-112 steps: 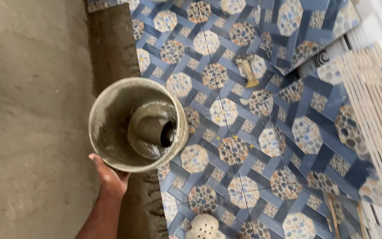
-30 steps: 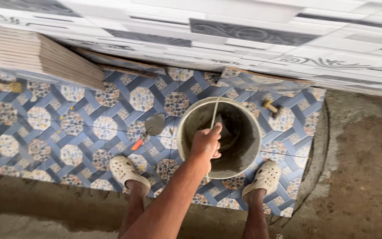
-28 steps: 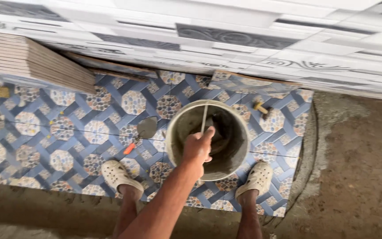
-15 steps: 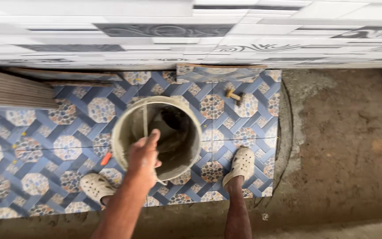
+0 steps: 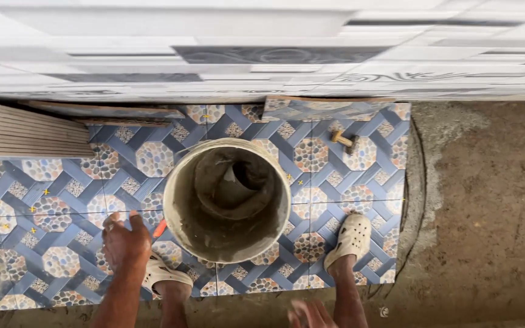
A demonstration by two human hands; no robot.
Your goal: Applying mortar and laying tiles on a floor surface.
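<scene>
A round grey bucket (image 5: 180,226), smeared inside with wet mortar and holding a smaller scoop-like vessel, stands on the blue patterned floor tiles (image 5: 50,200) between my two feet in white clogs (image 5: 350,238). My left hand (image 5: 126,240) hovers just left of the bucket with its fingers apart, holding nothing. An orange tool handle (image 5: 160,228) shows between that hand and the bucket's rim. Only the blurred, spread fingers of my right hand (image 5: 311,314) show at the bottom edge, below the bucket, and they are empty.
A stack of tiles (image 5: 25,130) lies at the left by the white tiled wall (image 5: 262,54). Loose cut tile pieces (image 5: 329,108) lean at the wall's foot. A small hammer (image 5: 343,138) lies right of the bucket. Bare cement floor (image 5: 487,212) spreads to the right.
The hand that gripped the bucket's wire handle has let go and pulled back to the left. The bucket now rests on the tiles, and the view has shifted over it.
</scene>
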